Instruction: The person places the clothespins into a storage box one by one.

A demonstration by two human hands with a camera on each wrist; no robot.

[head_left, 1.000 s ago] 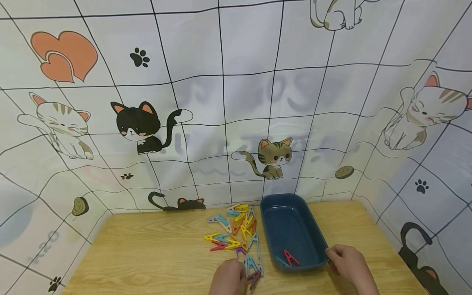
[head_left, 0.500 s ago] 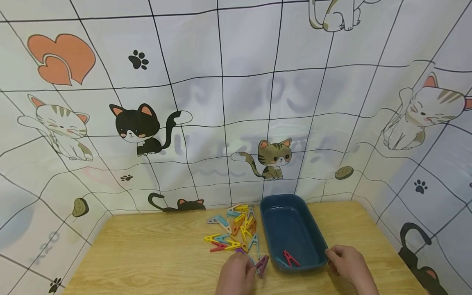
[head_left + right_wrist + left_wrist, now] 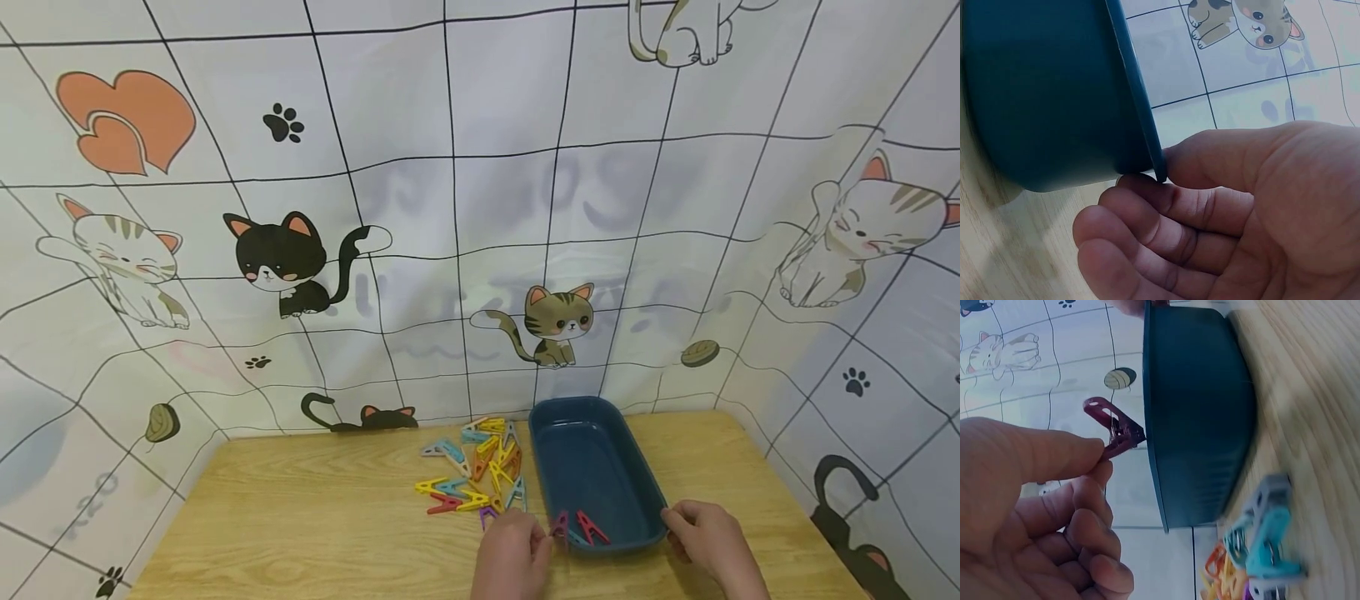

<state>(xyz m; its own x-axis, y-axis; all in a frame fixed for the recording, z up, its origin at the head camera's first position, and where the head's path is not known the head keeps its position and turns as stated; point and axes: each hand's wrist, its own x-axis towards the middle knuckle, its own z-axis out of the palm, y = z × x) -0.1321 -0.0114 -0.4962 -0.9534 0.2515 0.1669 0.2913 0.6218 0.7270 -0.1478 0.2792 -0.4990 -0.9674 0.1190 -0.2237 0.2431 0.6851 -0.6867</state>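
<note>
Maroon plastic, a small clothes peg (image 3: pixel 1113 428) is pinched between the thumb and forefinger of the left hand (image 3: pixel 512 557), held in the air at the near left rim of a dark blue tray (image 3: pixel 600 467). In the left wrist view the peg's tip sits just beside the tray's edge, apart from it, while the other fingers (image 3: pixel 1094 565) of that hand curl loosely toward the palm.

Inside the tray, near its front end, lies a red peg (image 3: pixel 592 526) with a blue peg (image 3: pixel 576 537) just beside it.

At the tray's near right corner, the right hand (image 3: pixel 708 542) grips the rim: the thumb rests on the rim's top edge and the fingers (image 3: pixel 1147 206) curl under it, against the outer wall.

Left of the tray, a loose heap of pegs (image 3: pixel 480 467) in yellow, blue, orange, grey, red and purple lies on the pale wooden bench (image 3: pixel 300 517). Behind the bench hangs a white curtain (image 3: pixel 450 208) with a black grid and cartoon cats.
</note>
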